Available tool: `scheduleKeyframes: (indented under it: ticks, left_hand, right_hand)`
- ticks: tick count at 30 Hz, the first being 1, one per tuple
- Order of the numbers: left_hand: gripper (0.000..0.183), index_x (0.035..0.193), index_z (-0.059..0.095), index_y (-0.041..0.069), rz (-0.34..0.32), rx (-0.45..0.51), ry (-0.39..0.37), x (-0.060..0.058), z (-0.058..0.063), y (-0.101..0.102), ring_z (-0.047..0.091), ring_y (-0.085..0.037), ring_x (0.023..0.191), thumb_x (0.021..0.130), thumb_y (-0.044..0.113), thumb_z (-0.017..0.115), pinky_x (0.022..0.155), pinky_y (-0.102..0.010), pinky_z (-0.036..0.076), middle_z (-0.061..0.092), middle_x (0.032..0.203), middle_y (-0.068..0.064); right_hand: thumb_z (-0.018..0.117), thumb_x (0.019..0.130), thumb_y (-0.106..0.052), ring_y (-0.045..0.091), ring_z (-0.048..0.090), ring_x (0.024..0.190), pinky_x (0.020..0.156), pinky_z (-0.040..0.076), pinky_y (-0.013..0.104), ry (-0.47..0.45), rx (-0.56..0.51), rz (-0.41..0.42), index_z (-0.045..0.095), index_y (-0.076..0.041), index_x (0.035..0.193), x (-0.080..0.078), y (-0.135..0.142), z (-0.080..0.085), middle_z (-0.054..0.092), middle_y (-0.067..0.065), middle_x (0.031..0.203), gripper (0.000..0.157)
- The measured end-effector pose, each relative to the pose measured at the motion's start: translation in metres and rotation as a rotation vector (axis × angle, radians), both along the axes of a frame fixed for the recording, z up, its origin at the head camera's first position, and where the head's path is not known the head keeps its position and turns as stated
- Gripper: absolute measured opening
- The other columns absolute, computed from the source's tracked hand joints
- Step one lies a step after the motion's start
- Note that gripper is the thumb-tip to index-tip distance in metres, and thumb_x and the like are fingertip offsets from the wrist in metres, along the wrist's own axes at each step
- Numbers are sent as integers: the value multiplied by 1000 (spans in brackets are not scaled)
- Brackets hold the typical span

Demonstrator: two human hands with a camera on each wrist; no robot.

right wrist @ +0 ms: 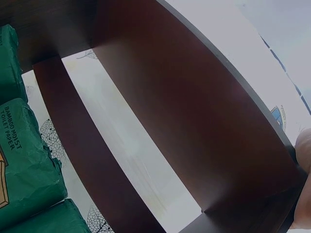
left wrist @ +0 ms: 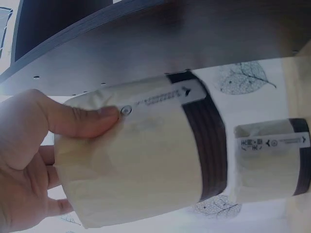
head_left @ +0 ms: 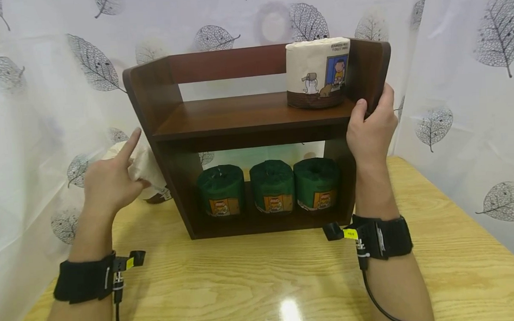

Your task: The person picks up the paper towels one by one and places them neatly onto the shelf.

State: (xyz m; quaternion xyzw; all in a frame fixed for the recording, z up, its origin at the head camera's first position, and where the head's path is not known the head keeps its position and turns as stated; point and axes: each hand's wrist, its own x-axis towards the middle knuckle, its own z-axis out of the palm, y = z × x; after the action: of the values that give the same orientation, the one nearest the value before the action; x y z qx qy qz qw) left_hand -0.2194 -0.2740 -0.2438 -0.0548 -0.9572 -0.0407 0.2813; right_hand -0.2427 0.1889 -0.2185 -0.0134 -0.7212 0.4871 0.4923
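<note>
My left hand (head_left: 109, 184) grips a cream-wrapped toilet roll (left wrist: 141, 155) beside the left side of a dark brown two-tier shelf (head_left: 221, 115). In the left wrist view the thumb lies along the wrapper, with the other fingers partly hidden behind the roll. My right hand (head_left: 372, 128) grips the shelf's right side panel at the upper board, thumb in front. Another cream toilet roll (head_left: 317, 73), with cartoon figures, stands upright at the right end of that board. The lower tier bears three green-wrapped toilet rolls (head_left: 272, 186) in a row.
A second cream roll (left wrist: 272, 160) is farther off on the shelf's left outer side. The shelf stands on a light wood table (head_left: 235, 279). A leaf-patterned white curtain (head_left: 461, 40) surrounds the table's back and sides. Each wrist wears a black strap (head_left: 84, 280) with a cable.
</note>
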Motion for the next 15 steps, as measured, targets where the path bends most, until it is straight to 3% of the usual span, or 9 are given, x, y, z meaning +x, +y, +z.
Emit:
scheduleKeyframes:
  ticks: [2, 6, 9, 12, 15]
  left_hand:
    - [111, 145, 1, 42, 37, 5, 30, 1, 2, 0, 34, -29, 48, 63, 34, 75, 48, -43, 29, 53, 62, -15]
    - [110, 146, 0, 39, 108, 58, 106, 2, 5, 0, 35, -31, 49, 65, 34, 74, 52, -49, 32, 38, 49, -10]
    - [107, 147, 6, 38, 129, 129, 212, 4, 6, 3, 38, -32, 52, 64, 32, 75, 67, -53, 37, 37, 48, -9]
    - [100, 146, 19, 36, 129, 199, 348, 5, 7, 7, 42, -34, 54, 64, 28, 75, 87, -54, 34, 33, 45, -6]
    - [87, 142, 33, 32, 120, 238, 495, 10, 8, 16, 40, -33, 52, 65, 24, 73, 93, -53, 33, 29, 45, -3]
  right_hand:
    - [44, 92, -25, 6, 49, 112, 96, 36, 24, 0, -1, 0, 39, -16, 135, 0, 0, 0, 54, 0, 128, 44]
    - [44, 92, -25, 6, 49, 112, 96, 36, 23, -5, 1, -3, 39, -16, 134, 0, 0, 0, 54, 0, 128, 44]
    - [44, 92, -25, 6, 49, 112, 96, 36, 24, -8, 0, 1, 39, -16, 134, -1, 0, 0, 54, 0, 128, 44]
    - [44, 92, -24, 6, 48, 113, 97, 36, 24, -12, -5, 10, 38, -16, 135, -1, 0, 0, 53, 0, 129, 44]
    - [45, 92, -24, 6, 48, 113, 97, 36, 24, -13, -5, 11, 38, -16, 135, -1, 0, -1, 53, 0, 129, 44]
